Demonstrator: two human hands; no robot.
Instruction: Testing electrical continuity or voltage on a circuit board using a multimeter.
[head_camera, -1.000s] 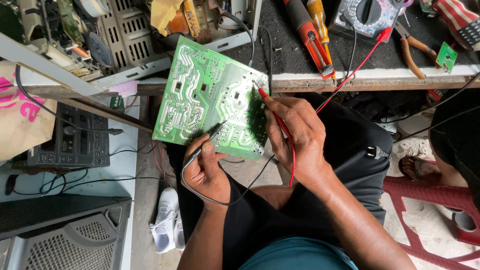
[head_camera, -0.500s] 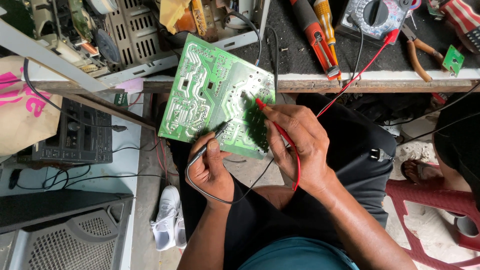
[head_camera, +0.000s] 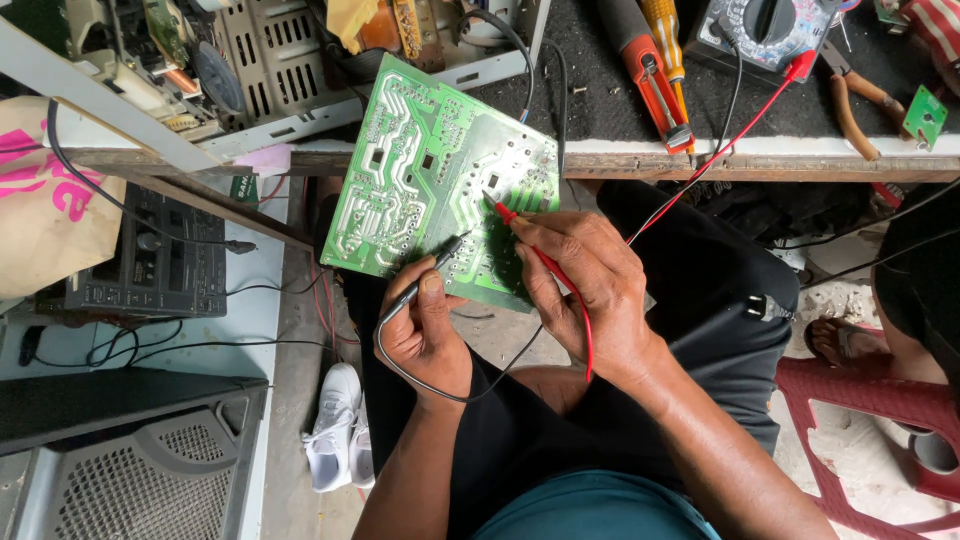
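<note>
The left hand (head_camera: 425, 335) is pinching the black probe (head_camera: 425, 275) and the right hand (head_camera: 590, 290) the red probe (head_camera: 505, 212), both tips touching the green board (head_camera: 420, 170), which is leaning against the bench edge (head_camera: 700, 163) over the lap. Probing is underway; the meter (head_camera: 765, 30) is sitting at the bench's far edge. Since the earlier frame, the probes have barely shifted.

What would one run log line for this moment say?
left hand: holds black probe on board | right hand: holds red probe on board | meter: on bench
</note>
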